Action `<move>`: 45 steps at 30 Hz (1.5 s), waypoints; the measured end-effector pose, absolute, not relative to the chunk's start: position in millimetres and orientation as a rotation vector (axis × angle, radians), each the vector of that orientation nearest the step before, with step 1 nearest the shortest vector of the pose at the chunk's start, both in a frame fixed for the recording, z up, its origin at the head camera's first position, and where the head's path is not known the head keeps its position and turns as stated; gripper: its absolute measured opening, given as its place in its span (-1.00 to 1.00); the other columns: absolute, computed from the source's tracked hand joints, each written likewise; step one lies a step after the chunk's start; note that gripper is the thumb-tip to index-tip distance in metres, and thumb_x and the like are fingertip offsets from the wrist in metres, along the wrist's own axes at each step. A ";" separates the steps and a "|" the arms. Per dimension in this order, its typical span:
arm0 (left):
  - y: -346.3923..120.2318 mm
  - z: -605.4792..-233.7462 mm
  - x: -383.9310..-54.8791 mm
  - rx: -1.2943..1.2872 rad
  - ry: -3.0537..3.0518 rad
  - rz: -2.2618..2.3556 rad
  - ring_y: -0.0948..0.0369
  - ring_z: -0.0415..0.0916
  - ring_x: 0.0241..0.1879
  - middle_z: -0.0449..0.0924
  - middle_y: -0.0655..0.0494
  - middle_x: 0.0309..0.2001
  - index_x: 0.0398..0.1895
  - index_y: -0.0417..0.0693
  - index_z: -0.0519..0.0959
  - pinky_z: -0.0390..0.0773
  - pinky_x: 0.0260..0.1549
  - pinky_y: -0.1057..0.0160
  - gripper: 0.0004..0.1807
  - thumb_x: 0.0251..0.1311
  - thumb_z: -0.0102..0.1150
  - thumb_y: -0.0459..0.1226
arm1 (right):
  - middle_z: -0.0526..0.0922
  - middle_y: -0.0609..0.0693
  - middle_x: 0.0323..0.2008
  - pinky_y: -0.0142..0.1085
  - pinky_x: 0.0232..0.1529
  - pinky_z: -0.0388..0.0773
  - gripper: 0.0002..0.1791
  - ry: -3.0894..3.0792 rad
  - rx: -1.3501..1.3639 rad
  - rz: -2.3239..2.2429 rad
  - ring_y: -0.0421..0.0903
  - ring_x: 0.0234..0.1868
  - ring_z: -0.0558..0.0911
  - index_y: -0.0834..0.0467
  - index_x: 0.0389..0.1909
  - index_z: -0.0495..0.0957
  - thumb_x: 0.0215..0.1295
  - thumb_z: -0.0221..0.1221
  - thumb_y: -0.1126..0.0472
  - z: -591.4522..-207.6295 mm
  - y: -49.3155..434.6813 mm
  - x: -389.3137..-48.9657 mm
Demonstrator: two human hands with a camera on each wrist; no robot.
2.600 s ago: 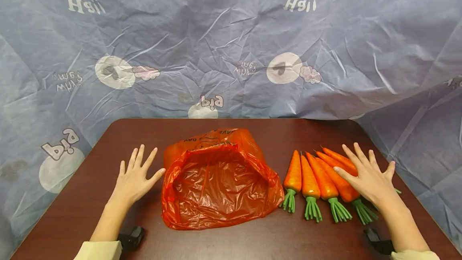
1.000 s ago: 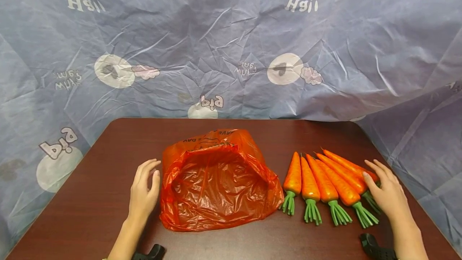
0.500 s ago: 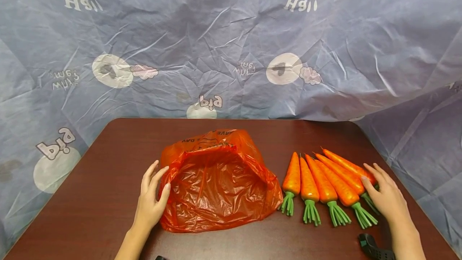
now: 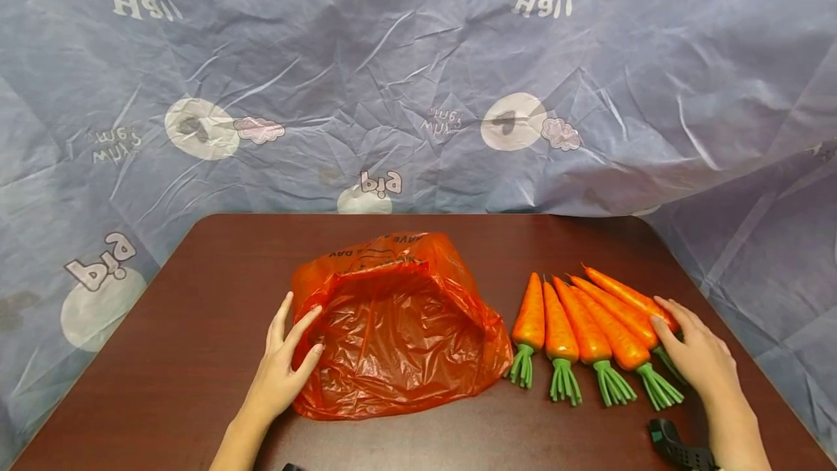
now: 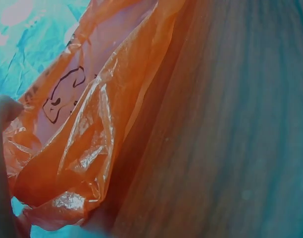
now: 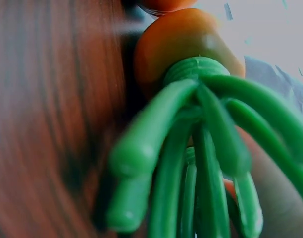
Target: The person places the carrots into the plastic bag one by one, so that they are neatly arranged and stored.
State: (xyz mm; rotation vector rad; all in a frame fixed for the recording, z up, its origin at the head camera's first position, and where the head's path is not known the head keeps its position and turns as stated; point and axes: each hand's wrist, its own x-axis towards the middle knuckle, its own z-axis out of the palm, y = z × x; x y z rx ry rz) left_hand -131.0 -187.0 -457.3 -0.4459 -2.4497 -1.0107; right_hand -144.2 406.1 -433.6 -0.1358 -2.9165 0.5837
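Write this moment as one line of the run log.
left hand: spread at left edge of red bag; right hand: at rightmost carrot, grip unclear; red bag: mouth open, on table; other carrots: right of it

passage: red bag (image 4: 392, 351), mouth gaping | obstacle: carrots (image 4: 584, 329) close right

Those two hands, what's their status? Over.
Left hand at left edge of bag. Right hand at rightmost carrot, grip unclear. Bag mouth gaping. Nothing seen in the way.
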 end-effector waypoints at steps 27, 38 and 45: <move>-186.8 -464.0 -134.8 -0.473 -2.473 -1.195 -0.24 -0.09 0.32 -0.16 -0.11 0.42 0.36 0.08 0.12 0.10 0.02 -0.41 -0.35 0.20 -0.02 -0.43 | 0.22 0.56 0.05 0.21 -0.21 0.26 -0.36 -3.031 -0.096 0.666 0.43 -0.05 0.30 0.41 0.24 0.15 0.28 -0.03 0.06 -420.6 428.2 -141.0; -185.9 -461.8 -135.0 -0.472 -2.466 -1.215 -0.22 -0.08 0.33 -0.12 -0.12 0.41 0.35 0.06 0.14 0.08 0.05 -0.40 -0.37 0.20 -0.06 -0.46 | 0.32 0.55 -0.01 0.11 -0.26 0.28 -0.41 -2.984 -0.095 0.626 0.40 -0.13 0.37 0.42 0.13 0.28 0.21 0.08 0.09 -416.9 431.7 -138.5; -185.9 -461.7 -134.6 -0.475 -2.463 -1.238 -0.22 -0.10 0.33 -0.13 -0.13 0.41 0.35 0.06 0.14 0.06 0.05 -0.41 -0.37 0.21 -0.08 -0.46 | 0.30 0.55 -0.01 0.18 -0.27 0.24 -0.43 -2.948 -0.114 0.601 0.45 -0.10 0.33 0.36 0.15 0.28 0.21 0.08 0.09 -409.4 429.5 -135.8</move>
